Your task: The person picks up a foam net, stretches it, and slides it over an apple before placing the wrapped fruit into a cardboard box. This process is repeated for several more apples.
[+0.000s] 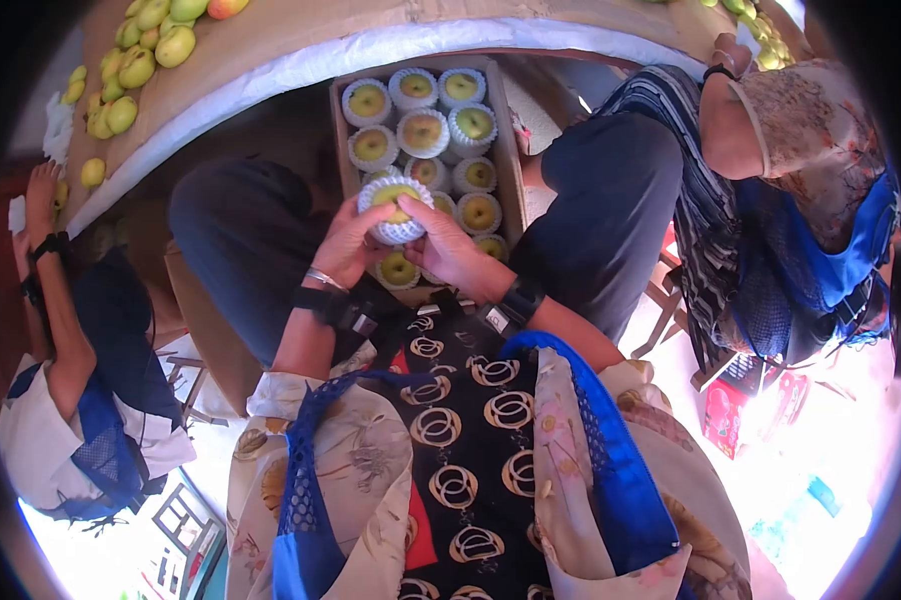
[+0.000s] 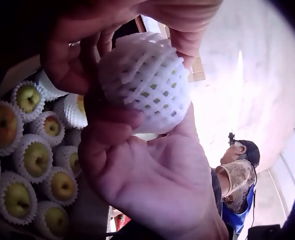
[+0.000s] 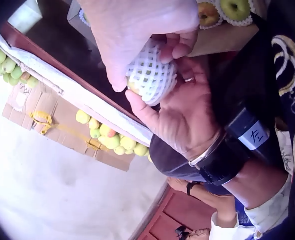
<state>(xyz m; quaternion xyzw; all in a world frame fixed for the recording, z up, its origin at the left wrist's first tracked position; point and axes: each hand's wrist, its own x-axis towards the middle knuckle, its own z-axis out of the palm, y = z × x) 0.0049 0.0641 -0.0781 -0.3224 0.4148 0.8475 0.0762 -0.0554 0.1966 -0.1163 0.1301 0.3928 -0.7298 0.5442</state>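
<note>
Through the head view, I located the apple (image 1: 395, 210) in its white foam net between the left grip (image 1: 348, 243) and the right grip (image 1: 458, 258). Both grips were in contact with it, so neither was nearer. Grip state: narrow on both sides, fingers bent around the net and thumbs on the upper part of the fruit. I read the net's open end, with the fruit's bare face, as turned up toward the head camera; the axis through that opening therefore ran roughly upright. The open box (image 1: 507, 140) lay beneath and forward of the apple, its long sides running away from the body. In that view the apple overlapped the box's near-left portion, above the netted apples (image 1: 479, 212). I could not tell the height of the gap.
</note>
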